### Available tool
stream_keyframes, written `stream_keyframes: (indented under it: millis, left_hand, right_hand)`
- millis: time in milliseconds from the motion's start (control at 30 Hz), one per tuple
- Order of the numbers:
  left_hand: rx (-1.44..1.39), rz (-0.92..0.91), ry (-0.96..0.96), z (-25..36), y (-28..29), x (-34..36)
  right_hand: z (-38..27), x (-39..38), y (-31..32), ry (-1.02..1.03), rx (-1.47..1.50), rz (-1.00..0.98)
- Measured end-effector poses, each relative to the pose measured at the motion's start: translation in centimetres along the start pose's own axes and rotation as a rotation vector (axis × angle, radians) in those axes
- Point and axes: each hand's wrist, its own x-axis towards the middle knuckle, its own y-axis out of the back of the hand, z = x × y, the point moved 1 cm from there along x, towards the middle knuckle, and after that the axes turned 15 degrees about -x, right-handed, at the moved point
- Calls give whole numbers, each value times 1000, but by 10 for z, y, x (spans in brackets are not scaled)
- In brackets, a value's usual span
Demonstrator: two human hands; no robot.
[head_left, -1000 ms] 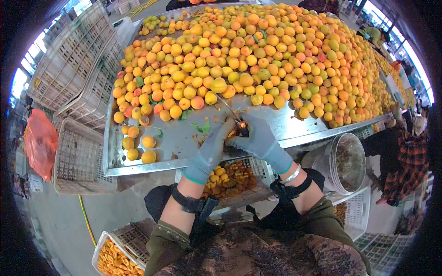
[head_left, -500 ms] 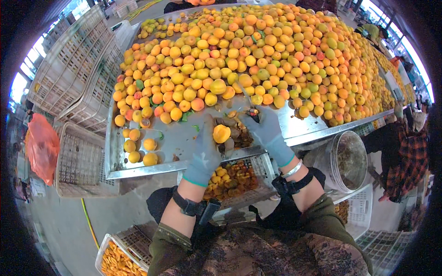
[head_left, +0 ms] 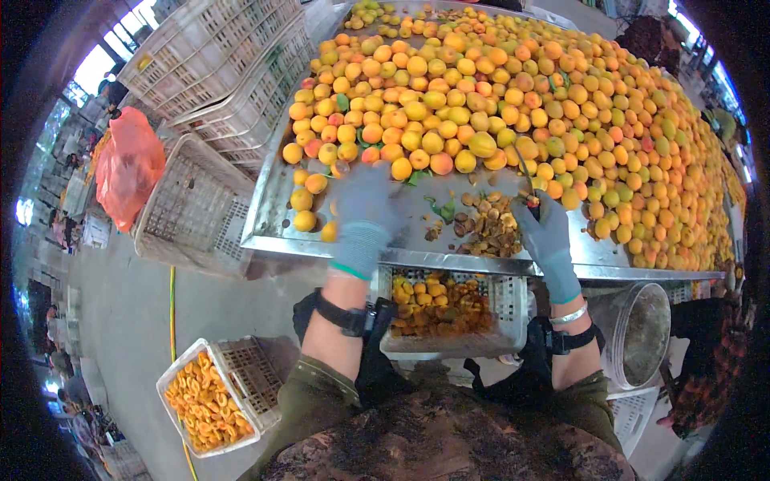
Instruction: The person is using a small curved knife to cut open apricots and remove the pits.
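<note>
A big heap of whole apricots point(head_left: 497, 104) covers much of the metal table point(head_left: 273, 216). Over the table's near left part is my gloved left hand point(head_left: 367, 200), smeared by motion beside a few loose apricots; its fingers cannot be made out. My gloved right hand point(head_left: 547, 232) is closed round the dark-and-red handle of a small knife point(head_left: 523, 170), its thin curved blade pointing away from me. Between the hands lies a pile of brown pits and scraps point(head_left: 485, 224). Below the table edge, a crate point(head_left: 513, 309) holds apricot halves point(head_left: 425, 293) and browner pieces.
Stacked pale plastic crates point(head_left: 216, 56) stand at the left, with another crate point(head_left: 188, 208) and a pink plastic bag point(head_left: 130, 168) near them. On the floor is a crate of apricot halves point(head_left: 204, 401). A bucket point(head_left: 646, 333) stands right, near another person point(head_left: 706, 345).
My left hand, which held an apricot by the right hand, has moved left, and that apricot no longer shows. The right hand still grips the knife. The view has shifted left.
</note>
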Motion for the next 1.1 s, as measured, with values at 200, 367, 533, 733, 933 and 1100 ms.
stream_keyframes:
  millis: [200,367,533,733,933,1100]
  left_hand:
    - [310,-287,428,-74,2,10]
    - [-780,-226,34,-36,-10,8]
    - [-942,-160,-523,36,-24,-2]
    - [-1305,-320,-115,86,-16,-14]
    - [-1443,-376,9,76,-42,-17]
    - [-1552,-426,132,75,-44,-20]
  right_hand:
    - [-17,-1,-2,146,96,-1]
    - [-38,-16,1,-10,367,-178]
    - [-51,-26,11,4,486,-244]
    - [-58,-30,22,124,356,-7]
    - [-58,-27,24,45,245,-125]
    - [-47,-27,13,58,170,-191]
